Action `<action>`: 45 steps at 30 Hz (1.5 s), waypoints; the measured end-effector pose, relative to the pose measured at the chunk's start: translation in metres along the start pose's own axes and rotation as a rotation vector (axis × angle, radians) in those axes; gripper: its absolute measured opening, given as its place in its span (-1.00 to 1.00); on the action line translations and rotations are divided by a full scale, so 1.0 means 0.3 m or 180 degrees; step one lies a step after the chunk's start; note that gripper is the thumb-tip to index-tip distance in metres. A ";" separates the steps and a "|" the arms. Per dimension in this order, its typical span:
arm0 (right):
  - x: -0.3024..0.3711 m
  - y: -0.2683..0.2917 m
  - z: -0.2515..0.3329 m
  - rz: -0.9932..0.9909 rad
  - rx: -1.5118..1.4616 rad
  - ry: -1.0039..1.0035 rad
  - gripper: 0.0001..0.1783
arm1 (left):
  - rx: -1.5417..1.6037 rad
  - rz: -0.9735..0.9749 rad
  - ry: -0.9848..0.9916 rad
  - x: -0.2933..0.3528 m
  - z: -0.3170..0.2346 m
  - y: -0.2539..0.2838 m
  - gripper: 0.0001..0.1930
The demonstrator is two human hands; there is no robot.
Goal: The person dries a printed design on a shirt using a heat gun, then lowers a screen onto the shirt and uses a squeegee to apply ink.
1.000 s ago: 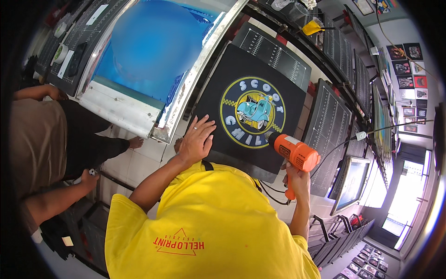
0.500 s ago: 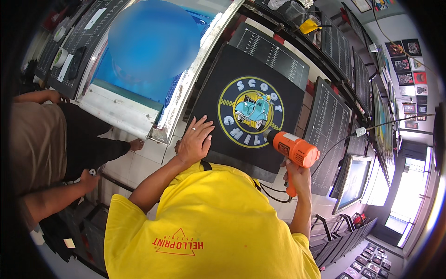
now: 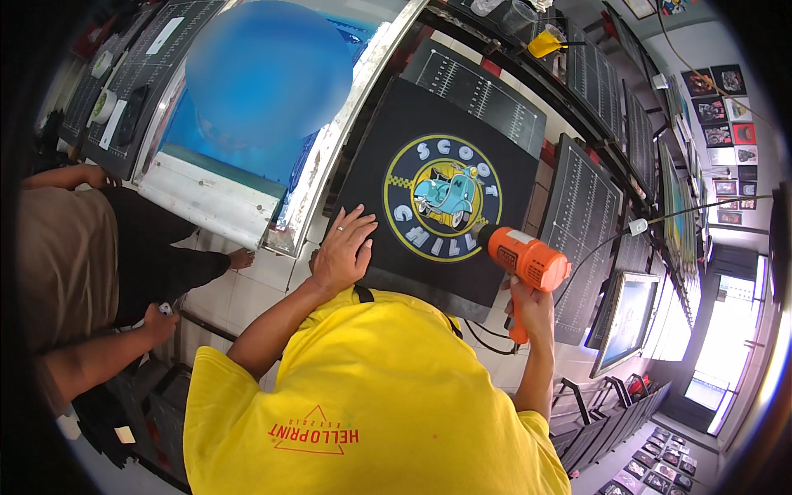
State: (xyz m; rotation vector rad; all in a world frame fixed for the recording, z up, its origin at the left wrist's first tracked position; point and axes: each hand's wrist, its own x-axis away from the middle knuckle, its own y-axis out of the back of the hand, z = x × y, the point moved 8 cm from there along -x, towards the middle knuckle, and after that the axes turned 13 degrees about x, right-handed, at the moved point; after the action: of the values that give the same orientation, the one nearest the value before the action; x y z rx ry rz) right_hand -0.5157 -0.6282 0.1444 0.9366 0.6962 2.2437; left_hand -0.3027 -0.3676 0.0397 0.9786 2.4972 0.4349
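Note:
Black fabric (image 3: 371, 157) lies flat over a board in front of me, bearing a round printed scooter design (image 3: 444, 198) in yellow, teal and white. My left hand (image 3: 346, 249) rests palm down on its left edge, fingers stretched out and a ring on one of them. In my right hand (image 3: 530, 307) is an orange heat gun (image 3: 528, 258), its handle wrapped by my fingers. The gun's dark nozzle points left at the lower right rim of the design, a little above the fabric. A cord hangs below the handle.
At the left stands a screen-printing frame (image 3: 318, 169) with blue mesh and a squeegee (image 3: 210, 186). Another person (image 3: 70, 264) is beside it, holding a small object. Dark printing boards (image 3: 582, 223) line the right. A yellow cup (image 3: 546, 41) stands at the back; a cable (image 3: 602, 252) hangs at right.
The heat gun has shifted slightly to the right, its nozzle now nearer the design's outer rim. My left hand stays flat on the fabric.

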 end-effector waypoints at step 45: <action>-0.001 0.084 -0.135 -0.0348 -0.0054 -0.0205 -0.69 | 0.0027 -0.0038 0.0013 -0.010 0.003 0.000 -0.69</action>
State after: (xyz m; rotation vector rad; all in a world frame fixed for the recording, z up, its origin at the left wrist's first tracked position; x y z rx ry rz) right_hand -0.5544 -0.6550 0.1360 0.9356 0.6821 2.1115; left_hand -0.3002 -0.3696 0.0396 0.9665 2.5092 0.4231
